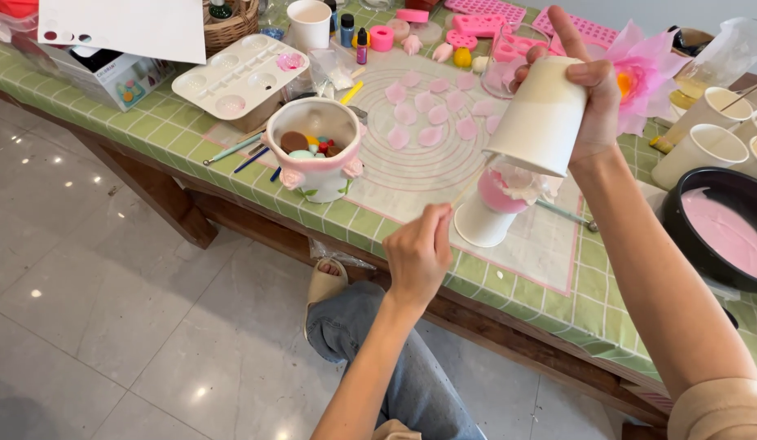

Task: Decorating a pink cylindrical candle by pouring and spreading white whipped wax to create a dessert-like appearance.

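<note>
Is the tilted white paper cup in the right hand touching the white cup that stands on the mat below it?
Cannot tell. In the head view the tilted paper cup overlaps the standing cup, hiding any gap or contact between the rims. The right hand grips the tilted cup.

tilted cup above cup on mat | pot left | bowl right | tray behind pot

**Boxes and Bottles on the Table**

A white cardboard box with small coloured pictures sits at the far left corner of the green checked table. A white sheet with dark dots lies over it. Small dropper bottles, blue and purple, stand near the back by a white cup.
</note>
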